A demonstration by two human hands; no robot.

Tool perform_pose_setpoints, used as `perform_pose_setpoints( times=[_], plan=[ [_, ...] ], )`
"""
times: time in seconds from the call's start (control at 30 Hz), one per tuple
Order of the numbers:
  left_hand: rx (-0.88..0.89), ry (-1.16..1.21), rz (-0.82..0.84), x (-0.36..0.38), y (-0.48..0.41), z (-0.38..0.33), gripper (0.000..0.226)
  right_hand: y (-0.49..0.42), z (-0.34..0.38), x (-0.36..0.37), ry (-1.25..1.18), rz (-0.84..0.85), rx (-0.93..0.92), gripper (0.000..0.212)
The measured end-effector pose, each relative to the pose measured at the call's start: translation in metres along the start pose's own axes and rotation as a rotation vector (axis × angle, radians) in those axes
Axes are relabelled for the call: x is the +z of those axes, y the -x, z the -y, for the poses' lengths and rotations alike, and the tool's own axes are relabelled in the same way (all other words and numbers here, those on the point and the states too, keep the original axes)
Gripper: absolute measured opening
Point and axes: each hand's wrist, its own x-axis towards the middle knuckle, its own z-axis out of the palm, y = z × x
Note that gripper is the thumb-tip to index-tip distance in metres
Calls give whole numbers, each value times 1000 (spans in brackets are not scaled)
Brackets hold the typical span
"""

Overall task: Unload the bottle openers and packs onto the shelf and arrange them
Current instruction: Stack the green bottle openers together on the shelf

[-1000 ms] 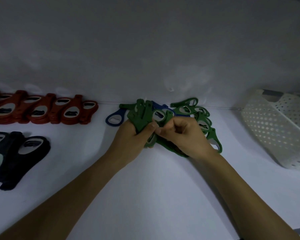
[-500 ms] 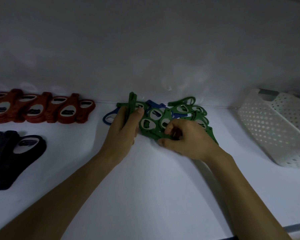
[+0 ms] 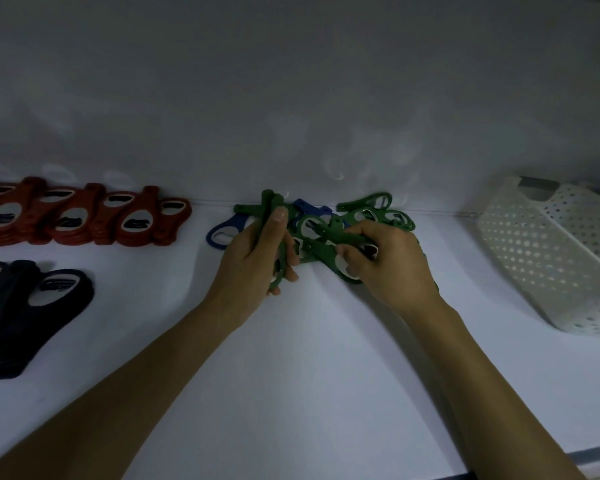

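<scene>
Several green openers (image 3: 373, 216) by wall (image 3: 291, 98), left hand (image 3: 252, 268) gripping stack (image 3: 272, 206), right hand (image 3: 394, 270) pinching 1 opener (image 3: 328, 254), basket (image 3: 534, 258) apart

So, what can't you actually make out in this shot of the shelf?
Head view only:
Green openers gripped by the left hand: fingers cover the stack, so no count.
Green pile behind the right hand: partly hidden by that hand.
Red openers and black openers: rows cut off by the left edge.
White basket: cut by the right edge; its wall hides the inside.

Left hand (image 3: 253, 268), right hand (image 3: 394, 271), forearms (image 3: 146, 368): bare.
</scene>
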Motion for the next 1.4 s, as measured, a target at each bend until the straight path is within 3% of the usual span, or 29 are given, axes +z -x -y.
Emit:
perform_pose_setpoints(
  times=[0.13,0.27,0.43,0.57,0.63,0.73,0.83,0.9,1.03,1.13,1.17,1.23,1.33,1.4],
  plan=[
    [-58,78,11,0,-3,2,40,-1,0,2,-12,-149,-52,19],
    [0,13,19,-1,-1,5,32,-1,9,-2,-268,-283,-43,20],
    [3,22,23,-1,-2,5,27,-3,15,-9,-779,-42,141,26],
    [-10,46,16,-2,-4,6,24,-2,18,-7,-850,84,184,16],
    [6,62,51,-2,-3,5,35,0,20,-7,-917,139,173,14],
    [116,-16,131,0,0,6,31,3,25,-3,-1032,176,150,13],
    [198,-128,168,0,3,8,31,5,27,4,-989,131,148,15],
    [159,-95,163,-1,2,11,31,5,27,7,-955,92,133,14],
    [72,-62,179,0,0,15,27,5,17,10,-503,-47,-42,15],
    [83,-98,132,-1,-1,16,23,4,10,10,-259,-116,11,12],
    [86,-105,111,0,-1,16,19,4,8,8,-151,-118,42,9],
    [98,-79,91,-1,0,13,6,4,6,3,17,-67,88,22],
    [102,-14,81,-1,1,8,23,3,8,0,133,87,74,37],
    [81,8,71,-1,1,7,22,3,11,1,169,131,46,33]
  ],
)
